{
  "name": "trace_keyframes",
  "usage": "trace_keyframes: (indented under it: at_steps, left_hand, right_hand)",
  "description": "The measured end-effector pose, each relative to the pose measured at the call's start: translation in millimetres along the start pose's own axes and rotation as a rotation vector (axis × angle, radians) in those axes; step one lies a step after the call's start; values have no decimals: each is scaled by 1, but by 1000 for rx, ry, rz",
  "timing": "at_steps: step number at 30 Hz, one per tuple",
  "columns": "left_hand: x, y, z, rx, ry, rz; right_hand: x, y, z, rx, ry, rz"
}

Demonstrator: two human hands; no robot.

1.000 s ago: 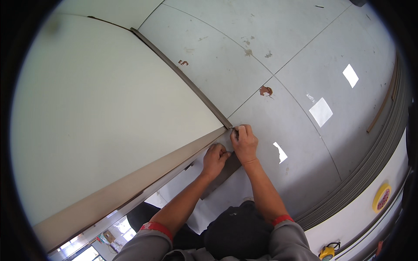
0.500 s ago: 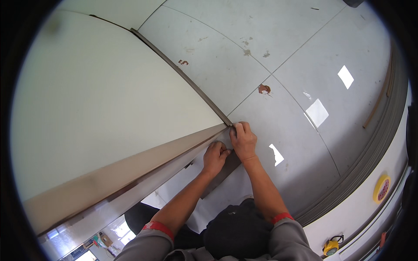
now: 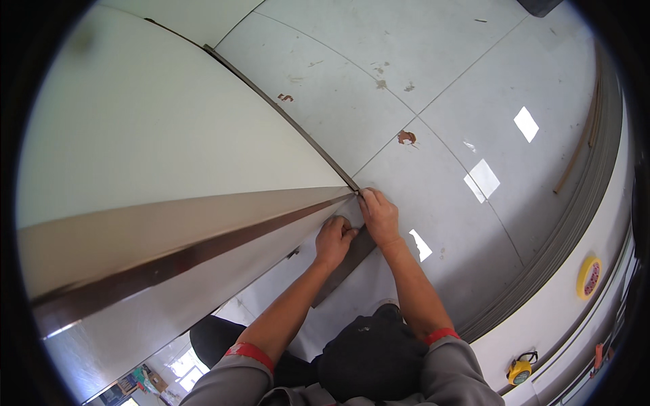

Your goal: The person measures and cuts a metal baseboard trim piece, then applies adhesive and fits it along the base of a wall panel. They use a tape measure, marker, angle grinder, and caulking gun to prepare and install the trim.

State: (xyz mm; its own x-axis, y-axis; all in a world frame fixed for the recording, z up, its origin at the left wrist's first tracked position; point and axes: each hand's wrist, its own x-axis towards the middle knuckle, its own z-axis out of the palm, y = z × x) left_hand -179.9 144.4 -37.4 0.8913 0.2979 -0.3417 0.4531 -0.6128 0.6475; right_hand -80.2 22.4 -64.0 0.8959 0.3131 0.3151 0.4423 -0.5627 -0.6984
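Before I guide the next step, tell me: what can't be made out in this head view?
All in the head view:
- Anything the right hand pinches at the corner of the pale panel: hidden by its own fingers.
- The palm of the left hand: hidden by its back.
- The dark strip's upper end: hidden at the hands.
- The panel's left side: cut off by the fisheye rim.
- The small red item: too small to identify.

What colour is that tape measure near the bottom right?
The tape measure is mostly yellow, with some black; the head view shows it best.
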Motion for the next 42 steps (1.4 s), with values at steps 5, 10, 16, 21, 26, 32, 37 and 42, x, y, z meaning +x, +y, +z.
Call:
trace_keyframes:
  at_steps: [5,10,16,21,26,32,37,42]
  left_hand:
    - [0,-1,0,-7,6,27]
    - [1,-2,0,-10,-3,21]
    - [2,2,-3,13,-21,7]
    - [4,-1,-2,35,-27,5]
    - [5,-1,0,15,-37,-15]
    - [6,13,4,-427,85,-144]
    - [21,66,12,-832,232,-465]
    - [24,81,18,-1051,329,-625]
  right_hand:
    - [2,1,0,10,-37,35]
    - [-1,0,2,26,-42,40]
    - [-3,-1,1,75,-46,68]
    - [1,-4,1,109,-23,91]
    - [5,-2,-1,162,-2,121]
    - [4,0,-1,146,-32,90]
    - [5,10,-2,180,-22,84]
    - [8,16,-4,201,-12,43]
